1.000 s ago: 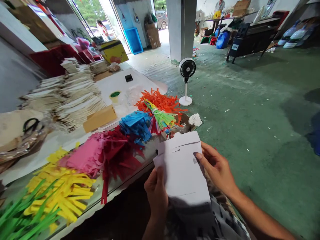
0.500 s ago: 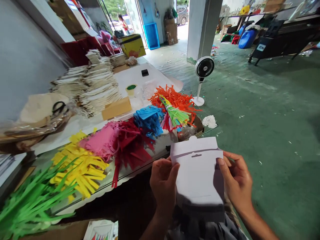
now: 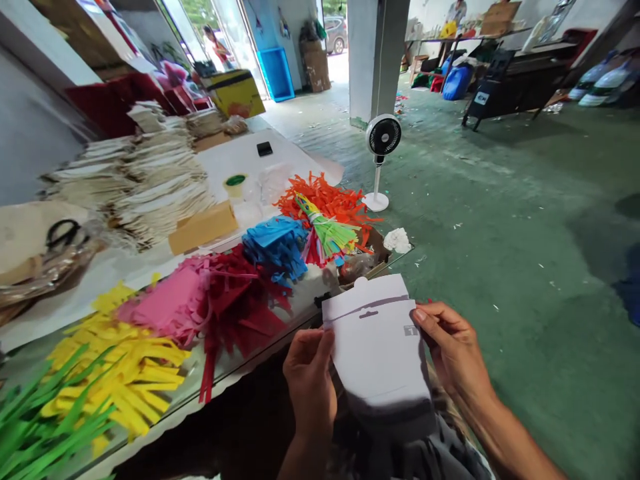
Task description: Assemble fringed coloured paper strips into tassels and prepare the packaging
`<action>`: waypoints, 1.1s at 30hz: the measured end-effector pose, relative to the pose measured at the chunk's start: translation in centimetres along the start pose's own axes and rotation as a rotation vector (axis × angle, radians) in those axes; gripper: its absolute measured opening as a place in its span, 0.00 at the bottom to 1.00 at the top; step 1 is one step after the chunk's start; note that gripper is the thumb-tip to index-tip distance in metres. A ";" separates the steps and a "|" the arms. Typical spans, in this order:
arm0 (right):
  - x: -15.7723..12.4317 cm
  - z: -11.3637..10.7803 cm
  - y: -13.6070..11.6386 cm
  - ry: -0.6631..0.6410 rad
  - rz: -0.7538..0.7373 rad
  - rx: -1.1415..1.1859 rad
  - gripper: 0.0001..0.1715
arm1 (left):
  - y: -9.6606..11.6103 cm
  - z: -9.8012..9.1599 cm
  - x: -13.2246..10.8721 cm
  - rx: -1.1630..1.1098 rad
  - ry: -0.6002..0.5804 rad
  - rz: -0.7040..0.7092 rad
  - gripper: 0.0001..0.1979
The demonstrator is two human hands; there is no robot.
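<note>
A white card sleeve with a hang-tab slot is held upright in front of me over my lap. My left hand pinches its left edge, thumb on the front. My right hand grips its right edge, with the thumb near a small grey label. Both hands are closed on the sleeve. Just beyond it is the table edge, with piles of fringed paper: green, yellow, pink, dark red, blue and orange.
A tied multicolour tassel bundle lies on the orange pile. Stacks of pale paper bags, a cardboard box, scissors and a green-lidded cup sit farther back. A small standing fan is on the green floor.
The view swung right and then back left. Both hands kept hold of the white sleeve and turned it slightly, so its hang-tab slot and grey label now face me.
</note>
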State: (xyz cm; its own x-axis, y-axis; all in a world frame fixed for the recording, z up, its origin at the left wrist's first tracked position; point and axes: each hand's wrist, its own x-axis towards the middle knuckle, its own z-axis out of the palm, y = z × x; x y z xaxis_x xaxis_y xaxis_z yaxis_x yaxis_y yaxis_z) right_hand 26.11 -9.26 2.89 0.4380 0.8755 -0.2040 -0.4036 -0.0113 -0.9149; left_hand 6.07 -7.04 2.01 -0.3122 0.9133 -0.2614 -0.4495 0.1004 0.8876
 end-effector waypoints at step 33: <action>7.4 -3.5 -3.0 -0.684 0.031 -0.528 0.21 | 6.0 0.1 6.2 0.452 -0.828 -0.139 0.17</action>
State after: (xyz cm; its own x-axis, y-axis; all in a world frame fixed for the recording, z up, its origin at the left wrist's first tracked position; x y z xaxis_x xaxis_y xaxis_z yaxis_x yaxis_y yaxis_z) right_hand 33.36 -4.46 2.91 -0.2156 0.9675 -0.1320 0.0930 -0.1142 -0.9891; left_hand 1.50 -0.75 5.71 0.4891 0.8539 -0.1777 -0.0176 0.2134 0.9768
